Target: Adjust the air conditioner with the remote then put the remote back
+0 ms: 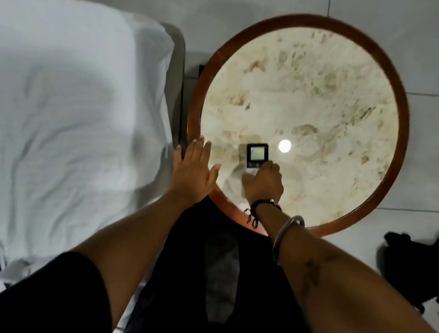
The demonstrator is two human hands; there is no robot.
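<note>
A white remote with a dark-framed screen lies on the round marble table, near its front edge. My right hand is closed around the remote's lower end, and its fingers cover the buttons. My left hand hovers flat with its fingers spread over the table's left rim, just left of the remote, and holds nothing. No air conditioner is in view.
The table has a brown wooden rim and a bright light reflection just right of the remote. A bed with white sheets stands close on the left. Dark clothing lies on the tiled floor at the right.
</note>
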